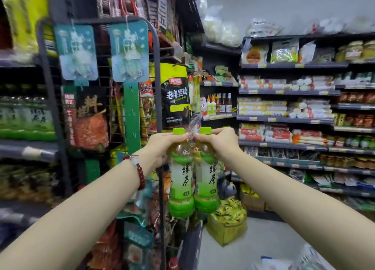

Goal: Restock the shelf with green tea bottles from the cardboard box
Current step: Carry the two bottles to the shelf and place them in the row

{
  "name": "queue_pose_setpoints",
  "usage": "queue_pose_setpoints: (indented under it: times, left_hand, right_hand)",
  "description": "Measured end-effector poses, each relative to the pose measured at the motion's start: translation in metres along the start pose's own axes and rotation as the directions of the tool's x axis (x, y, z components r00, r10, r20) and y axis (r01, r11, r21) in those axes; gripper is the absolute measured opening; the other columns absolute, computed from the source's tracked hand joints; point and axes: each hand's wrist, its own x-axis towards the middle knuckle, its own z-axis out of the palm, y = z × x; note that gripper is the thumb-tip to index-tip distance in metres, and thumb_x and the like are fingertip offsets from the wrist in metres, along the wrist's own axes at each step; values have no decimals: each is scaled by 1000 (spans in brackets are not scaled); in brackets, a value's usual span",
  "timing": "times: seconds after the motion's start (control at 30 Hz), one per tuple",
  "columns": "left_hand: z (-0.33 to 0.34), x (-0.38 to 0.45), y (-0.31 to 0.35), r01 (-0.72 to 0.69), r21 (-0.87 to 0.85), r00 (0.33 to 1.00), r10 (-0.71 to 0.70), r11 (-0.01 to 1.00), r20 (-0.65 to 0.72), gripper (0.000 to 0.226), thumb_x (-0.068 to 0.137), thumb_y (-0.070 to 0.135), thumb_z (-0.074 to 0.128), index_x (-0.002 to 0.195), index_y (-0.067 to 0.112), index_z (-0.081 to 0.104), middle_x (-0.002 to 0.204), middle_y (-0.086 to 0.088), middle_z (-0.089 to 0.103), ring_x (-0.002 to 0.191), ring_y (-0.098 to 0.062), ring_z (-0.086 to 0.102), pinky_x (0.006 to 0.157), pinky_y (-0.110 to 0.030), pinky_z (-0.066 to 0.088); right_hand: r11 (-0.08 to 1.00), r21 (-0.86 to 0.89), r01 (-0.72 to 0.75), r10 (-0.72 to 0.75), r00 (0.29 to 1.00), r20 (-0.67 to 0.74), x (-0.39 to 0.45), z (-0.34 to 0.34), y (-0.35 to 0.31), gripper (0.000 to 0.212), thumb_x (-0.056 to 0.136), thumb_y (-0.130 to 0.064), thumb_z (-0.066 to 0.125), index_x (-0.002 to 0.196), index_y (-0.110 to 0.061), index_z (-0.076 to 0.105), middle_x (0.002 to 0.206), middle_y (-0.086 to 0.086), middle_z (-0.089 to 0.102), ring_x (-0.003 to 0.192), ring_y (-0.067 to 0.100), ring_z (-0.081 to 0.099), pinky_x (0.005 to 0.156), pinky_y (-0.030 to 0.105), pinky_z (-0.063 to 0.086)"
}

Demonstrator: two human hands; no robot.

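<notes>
Green tea bottles [180,174] dangle by their necks, pinched in left hand [162,146] and right hand [218,141]; either could slip.

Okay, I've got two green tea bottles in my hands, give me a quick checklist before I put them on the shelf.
1. Left hand grips the left bottle at the neck: ok.
2. Right hand grips the right bottle at the neck: ok.
3. Both green caps in place, left cap and right cap: ok.
4. Bottles hang upright, side by side: ok.
5. Free slot beside the green tea row on the far left shelf: cannot tell, blurred.
6. Wire rack stands between the bottles and that row, so the path is not ok.
</notes>
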Motion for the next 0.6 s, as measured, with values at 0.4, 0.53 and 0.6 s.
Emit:
queue_pose_setpoints:
  times: [0.4,0.53,0.6]
  left_hand:
    - [-143,11,44,63,89,988,-74,994,136,21,72,22,79,86,9,71,77,-6,71,58,-18,68,43,-28,56]
    - [-178,3,54,67,96,981,-83,993,175,27,69,23,79,90,10,69,60,0,72,51,-16,69,50,-30,58]
    - [-193,-1,58,79,90,981,-94,993,171,29,67,22,80,90,9,70,66,-4,73,56,-20,71,54,-34,59]
  right_hand:
    - [999,6,41,-40,995,-86,-14,127,-68,59,41,-56,85,68,-4,76,71,17,75,62,24,63,69,48,55]
    - [999,-17,42,-44,995,-91,-21,155,-85,55,56,-48,86,72,2,74,76,20,75,62,20,60,67,41,53]
    - [998,-17,62,-64,995,-83,-25,168,-93,64,49,-53,85,72,5,72,79,22,74,66,23,65,84,46,56]
